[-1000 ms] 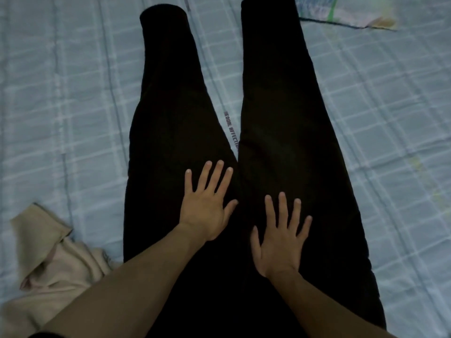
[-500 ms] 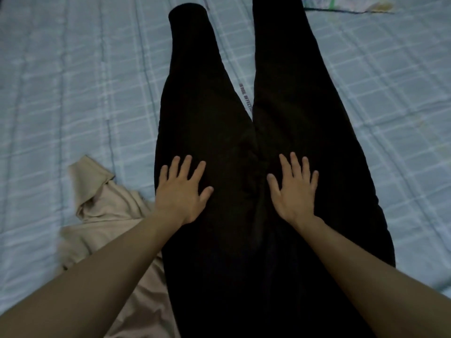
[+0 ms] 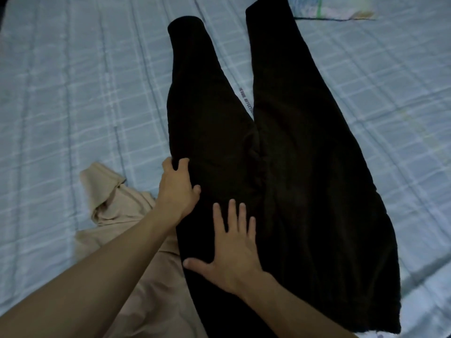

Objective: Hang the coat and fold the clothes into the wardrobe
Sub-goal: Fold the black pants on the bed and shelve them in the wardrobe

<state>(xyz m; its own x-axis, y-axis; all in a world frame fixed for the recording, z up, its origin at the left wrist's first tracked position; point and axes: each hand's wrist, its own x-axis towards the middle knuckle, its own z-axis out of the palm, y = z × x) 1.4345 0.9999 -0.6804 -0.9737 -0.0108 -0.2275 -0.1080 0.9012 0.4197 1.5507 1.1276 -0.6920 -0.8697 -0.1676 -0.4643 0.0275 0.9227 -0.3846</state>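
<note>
Black trousers [image 3: 305, 154] lie spread flat on the bed, legs pointing away from me and slightly apart. My left hand [image 3: 177, 189] curls its fingers around the left outer edge of the trousers near the thigh. My right hand [image 3: 234, 252] lies flat and spread on the left half of the trousers, just below and to the right of the left hand. The trousers' waist end runs under my forearms and out of view at the bottom.
A beige garment [image 3: 114, 211] lies crumpled to the left of the trousers, partly beneath my left forearm. The bed has a pale blue checked quilt [image 3: 73, 93]. A patterned cloth [image 3: 341, 8] shows at the top right edge.
My left hand slid outward and took hold of the trousers' left edge. My right hand crossed from the right half to the left half, staying flat.
</note>
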